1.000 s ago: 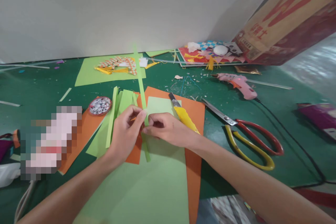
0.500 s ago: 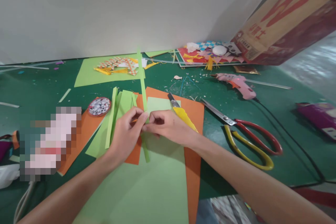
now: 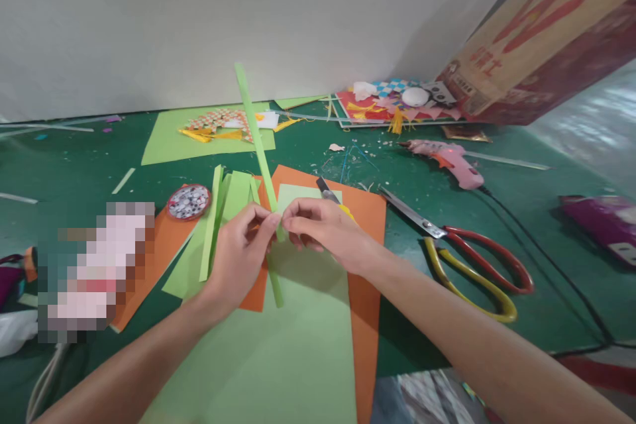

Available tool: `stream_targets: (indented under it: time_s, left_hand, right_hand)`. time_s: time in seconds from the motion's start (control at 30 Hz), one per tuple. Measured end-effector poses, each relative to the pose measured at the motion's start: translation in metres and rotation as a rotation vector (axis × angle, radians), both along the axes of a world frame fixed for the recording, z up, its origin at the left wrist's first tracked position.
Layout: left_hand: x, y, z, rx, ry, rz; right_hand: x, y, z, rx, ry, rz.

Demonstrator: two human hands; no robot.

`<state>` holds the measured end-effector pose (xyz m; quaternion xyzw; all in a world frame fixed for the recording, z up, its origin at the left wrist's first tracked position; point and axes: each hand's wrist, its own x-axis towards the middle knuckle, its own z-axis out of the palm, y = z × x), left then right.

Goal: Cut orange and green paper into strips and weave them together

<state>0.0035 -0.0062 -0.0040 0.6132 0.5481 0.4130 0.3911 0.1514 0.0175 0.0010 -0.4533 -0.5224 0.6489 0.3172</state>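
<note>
My left hand (image 3: pixel 241 248) is closed, pinching a long light-green paper strip (image 3: pixel 258 146) between thumb and forefinger. The strip's upper part stands up and leans away to the left. Right beside it, my right hand (image 3: pixel 322 228) has its fingers curled and its thumb and forefinger pinched at the strip's lower part; the exact contact is partly hidden. Below the hands, a green strip piece (image 3: pixel 275 285) shows over a large pale-green sheet (image 3: pixel 278 358); whether it belongs to the held strip I cannot tell. More green strips (image 3: pixel 211 225) lie left of my left hand.
Orange paper (image 3: pixel 368 232) lies under the green sheet, with a cutter (image 3: pixel 328 190) partly behind my right hand. Scissors (image 3: pixel 437 232) and a pink glue gun (image 3: pixel 447 159) lie to the right. A round container (image 3: pixel 189 202) sits left, a paper bag (image 3: pixel 536 40) at back right.
The strip's upper end has tilted left and up, and now overlaps the wall. My right hand's fingers have shifted slightly and loosened a little; my left hand has stayed in place.
</note>
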Motion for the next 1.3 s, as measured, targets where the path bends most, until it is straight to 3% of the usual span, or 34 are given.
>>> stream_targets:
  time_s: [0.4,0.73,1.0,1.17,1.3]
  left_hand:
    - [0.002,-0.002,-0.001,0.165,0.017,-0.017]
    - [0.0,0.0,-0.004,0.137,-0.042,0.04]
    - [-0.006,0.008,-0.002,0.096,-0.146,0.133]
    - [-0.005,0.007,0.0,0.028,-0.061,0.053]
    - [-0.003,0.004,0.0,0.0,-0.013,-0.03]
  right_hand:
    - [-0.014,-0.008,-0.003,-0.173,0.131,-0.128]
    - [-0.019,-0.013,-0.002,-0.212,0.233,-0.107]
    - [-0.018,-0.016,-0.004,-0.158,0.077,-0.028]
    - [-0.011,-0.01,0.001,-0.04,0.02,-0.086]
    - [-0.002,-0.004,0.001,0.11,-0.074,-0.012]
